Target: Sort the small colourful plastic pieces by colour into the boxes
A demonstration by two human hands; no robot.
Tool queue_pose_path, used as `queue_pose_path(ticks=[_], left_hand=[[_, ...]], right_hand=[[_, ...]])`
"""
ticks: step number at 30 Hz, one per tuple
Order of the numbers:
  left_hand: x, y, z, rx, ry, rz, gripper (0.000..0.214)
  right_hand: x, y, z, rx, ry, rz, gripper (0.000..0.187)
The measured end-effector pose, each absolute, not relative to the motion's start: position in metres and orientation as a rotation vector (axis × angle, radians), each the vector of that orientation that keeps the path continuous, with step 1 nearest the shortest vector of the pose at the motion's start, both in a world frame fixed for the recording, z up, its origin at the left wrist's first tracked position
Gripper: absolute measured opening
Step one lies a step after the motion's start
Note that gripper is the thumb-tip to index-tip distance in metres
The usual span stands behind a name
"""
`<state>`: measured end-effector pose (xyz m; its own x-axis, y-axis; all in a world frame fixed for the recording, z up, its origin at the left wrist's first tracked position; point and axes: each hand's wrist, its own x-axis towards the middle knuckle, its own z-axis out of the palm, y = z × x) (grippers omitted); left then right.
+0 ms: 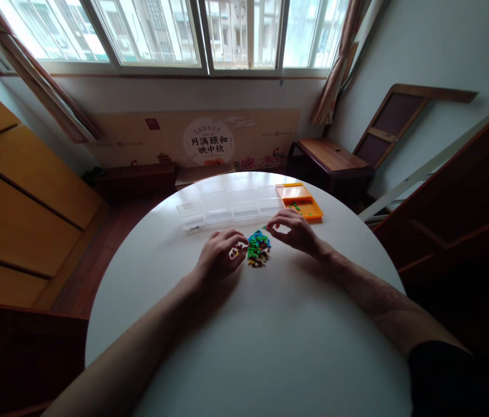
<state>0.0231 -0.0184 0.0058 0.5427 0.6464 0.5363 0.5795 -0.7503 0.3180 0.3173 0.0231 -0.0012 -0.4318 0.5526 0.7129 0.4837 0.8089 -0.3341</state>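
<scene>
A small heap of tiny coloured pieces [258, 248], green, blue, brown and yellow, lies near the middle of the round white table [244, 336]. My left hand [221, 255] rests on the table just left of the heap, fingers curled at its edge over a few small pieces. My right hand [293, 229] hovers at the heap's upper right, thumb and forefinger pinched on a tiny green piece. An orange tray [300, 200] with a few green pieces sits just beyond my right hand.
A row of clear plastic boxes [229, 207] stands at the far side of the table, left of the orange tray. Beyond the table are a low wooden bench [328, 156], a wooden cabinet at the left and windows.
</scene>
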Motion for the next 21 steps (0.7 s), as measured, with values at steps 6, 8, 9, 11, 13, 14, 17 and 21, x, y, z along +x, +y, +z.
queue_pose_path(ticks=[6,8,9,11,13,14,17,21], left_hand=[[0.018,-0.017,0.003,2.630,1.051,0.910,0.009],[0.017,-0.016,0.002,2.641,1.036,0.902,0.009],[0.017,-0.016,0.001,2.647,1.033,0.903,0.009],[0.017,-0.015,0.000,2.652,1.036,0.916,0.008],[0.018,-0.014,-0.001,2.657,1.043,0.931,0.008],[0.018,-0.014,-0.002,2.662,1.043,0.936,0.009],[0.017,-0.011,-0.004,2.693,1.030,0.926,0.013],[0.017,-0.009,-0.004,2.715,1.006,0.895,0.012]], right_hand=[[0.367,0.049,-0.008,-1.365,-1.702,-0.106,0.016],[0.376,0.054,-0.013,-1.493,-1.634,-0.143,0.014],[0.378,0.055,-0.015,-1.531,-1.619,-0.148,0.014],[0.377,0.056,-0.019,-1.564,-1.619,-0.132,0.014],[0.372,0.056,-0.022,-1.557,-1.636,-0.110,0.015],[0.369,0.055,-0.023,-1.545,-1.646,-0.104,0.015],[0.360,0.053,-0.023,-1.492,-1.686,-0.098,0.015],[0.353,0.049,-0.020,-1.407,-1.746,-0.109,0.013]])
